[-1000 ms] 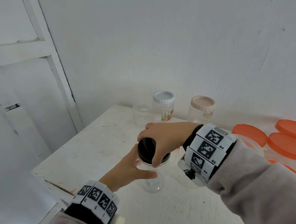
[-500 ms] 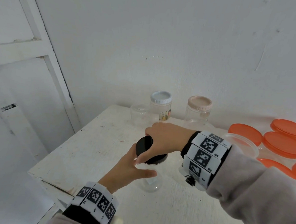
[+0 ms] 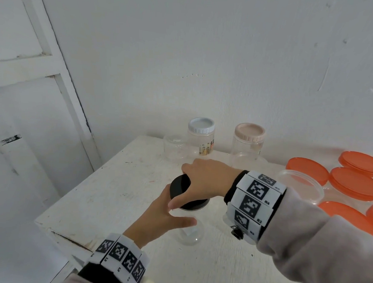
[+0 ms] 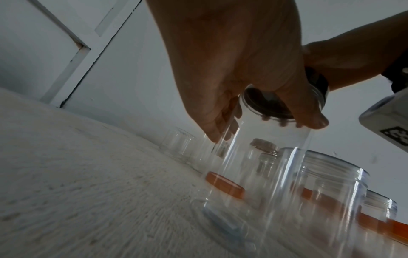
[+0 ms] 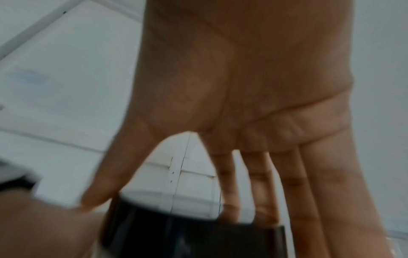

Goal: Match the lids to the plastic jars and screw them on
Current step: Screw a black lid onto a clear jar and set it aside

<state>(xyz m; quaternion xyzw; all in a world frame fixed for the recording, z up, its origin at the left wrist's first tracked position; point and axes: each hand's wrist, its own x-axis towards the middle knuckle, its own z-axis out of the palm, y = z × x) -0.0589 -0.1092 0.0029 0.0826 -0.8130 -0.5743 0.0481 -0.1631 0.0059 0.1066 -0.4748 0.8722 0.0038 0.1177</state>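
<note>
A tall clear plastic jar (image 3: 189,230) stands on the white table (image 3: 105,197) in the head view. My left hand (image 3: 164,216) wraps round its body just below the neck. A black lid (image 3: 182,189) sits on the jar's mouth, and my right hand (image 3: 203,181) grips it from above, thumb at the near rim and fingers over the far side. In the left wrist view the jar (image 4: 260,165) shows from below with the black lid (image 4: 273,103) under my fingers. The right wrist view shows my fingers spread round the black lid (image 5: 187,232).
At the back stand a small open clear jar (image 3: 175,148), a white-lidded jar (image 3: 201,137) and a pink-lidded jar (image 3: 248,144). To the right are an open wide tub (image 3: 302,188) and several orange-lidded tubs (image 3: 351,185). The table's left edge is near.
My right hand has turned on the black lid, the thumb sweeping toward me and the wrist swinging round. The left hand keeps the jar still.
</note>
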